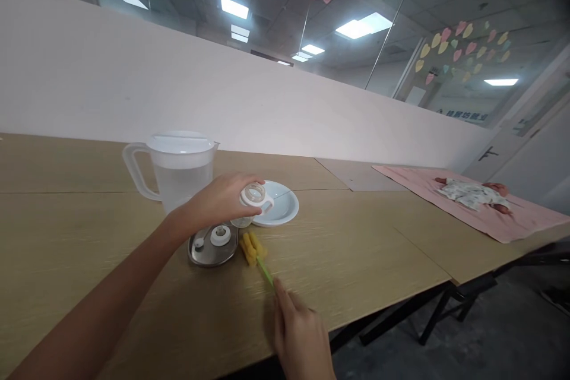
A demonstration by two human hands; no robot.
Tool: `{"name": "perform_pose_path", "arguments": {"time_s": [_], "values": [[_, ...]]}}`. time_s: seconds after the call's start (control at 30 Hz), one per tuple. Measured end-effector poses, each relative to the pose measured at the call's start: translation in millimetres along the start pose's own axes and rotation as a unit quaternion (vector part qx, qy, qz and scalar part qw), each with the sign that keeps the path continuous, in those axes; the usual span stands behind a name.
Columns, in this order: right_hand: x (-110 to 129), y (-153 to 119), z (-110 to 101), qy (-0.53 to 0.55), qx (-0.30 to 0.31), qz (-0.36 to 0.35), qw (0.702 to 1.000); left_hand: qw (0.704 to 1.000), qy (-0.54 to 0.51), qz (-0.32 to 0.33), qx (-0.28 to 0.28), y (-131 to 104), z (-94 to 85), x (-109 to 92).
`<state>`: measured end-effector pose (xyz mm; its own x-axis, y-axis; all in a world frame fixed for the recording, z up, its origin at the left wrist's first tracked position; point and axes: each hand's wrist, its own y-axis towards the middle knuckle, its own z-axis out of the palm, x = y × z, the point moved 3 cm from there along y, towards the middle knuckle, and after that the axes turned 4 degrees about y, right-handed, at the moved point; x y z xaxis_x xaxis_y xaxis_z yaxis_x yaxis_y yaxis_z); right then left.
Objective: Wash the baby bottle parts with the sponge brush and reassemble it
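My left hand [227, 197] is wrapped round a clear bottle [255, 192] with a white handle, its round opening facing me. My right hand [299, 326] grips the green stick of a yellow sponge brush [253, 248], whose head is just below the bottle, apart from it. Left of the brush, a metal tray [212, 257] holds a white ring [220, 236] and a small white part [199, 243]. Behind the bottle lies a white bowl [285, 206], partly hidden by my left hand.
A lidded plastic pitcher [180, 169] with liquid stands behind my left forearm. On the far right, a doll [472, 193] in patterned clothes lies on a pink mat [418, 190]. The wooden table [356, 249] ends at the lower right; a white wall runs behind it.
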<state>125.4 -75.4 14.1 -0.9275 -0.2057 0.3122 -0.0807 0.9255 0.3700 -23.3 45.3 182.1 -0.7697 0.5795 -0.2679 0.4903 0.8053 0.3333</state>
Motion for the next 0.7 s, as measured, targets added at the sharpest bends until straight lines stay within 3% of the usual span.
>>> {"name": "perform_pose_path", "arguments": {"time_s": [0.1, 0.2, 0.3, 0.4, 0.5, 0.6, 0.7], "values": [[12, 24, 6, -0.031, 0.017, 0.017, 0.999, 1.000, 0.010, -0.005, 0.008, 1, 1.7, 0], [0, 34, -6, -0.034, 0.029, 0.032, 0.998, 1.000, 0.019, 0.008, 0.011, 2, 3.5, 3], [-28, 25, -28, -0.013, 0.039, 0.064, 0.997, 0.999, 0.026, 0.017, 0.014, 3, 4.8, 6], [-55, 7, -55, 0.000, 0.007, 0.124, 0.992, 0.999, 0.027, 0.019, 0.013, 4, 4.7, 7], [-52, -7, -67, 0.055, -0.046, 0.127, 0.989, 0.999, 0.026, 0.015, 0.016, 4, 4.1, 6], [-23, -17, -47, 0.105, -0.053, 0.055, 0.992, 0.999, 0.027, 0.010, 0.024, 3, 3.1, 4], [-8, -24, -14, 0.071, -0.002, 0.005, 0.997, 0.999, 0.029, 0.000, 0.026, 2, 1.0, 3]]}}
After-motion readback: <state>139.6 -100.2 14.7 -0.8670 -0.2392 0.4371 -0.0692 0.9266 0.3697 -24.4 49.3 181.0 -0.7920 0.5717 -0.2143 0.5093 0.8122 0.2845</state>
